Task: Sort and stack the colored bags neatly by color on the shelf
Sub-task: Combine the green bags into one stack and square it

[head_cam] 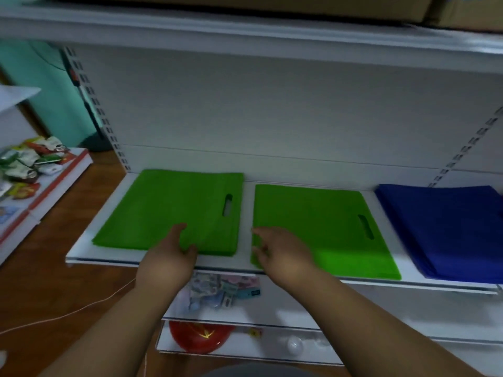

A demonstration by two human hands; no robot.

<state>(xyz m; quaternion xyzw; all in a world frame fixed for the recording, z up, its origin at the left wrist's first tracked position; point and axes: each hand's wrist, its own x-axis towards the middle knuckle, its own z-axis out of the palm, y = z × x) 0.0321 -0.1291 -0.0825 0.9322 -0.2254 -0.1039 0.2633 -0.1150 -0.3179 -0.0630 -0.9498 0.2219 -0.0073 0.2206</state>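
Two stacks of flat green bags lie side by side on the white shelf [247, 213]. The left green stack [163, 210] has its handle slot at the right. The right green stack [321, 227] sits a narrow gap away and reaches the shelf's front edge. A stack of blue bags [446, 229] lies at the far right. My left hand [171, 254] rests at the front right corner of the left green stack, fingers loosely bent over its edge. My right hand [283, 251] hovers over the front left corner of the right green stack with fingers spread; contact is unclear.
A higher shelf [245, 31] with cardboard boxes hangs overhead. Lower shelves hold small packets [223, 289], a red round item [201, 336] and a white bulb [295, 345]. A low display of snack packets [30, 164] stands left on the wooden floor [68, 281], crossed by a thin cord.
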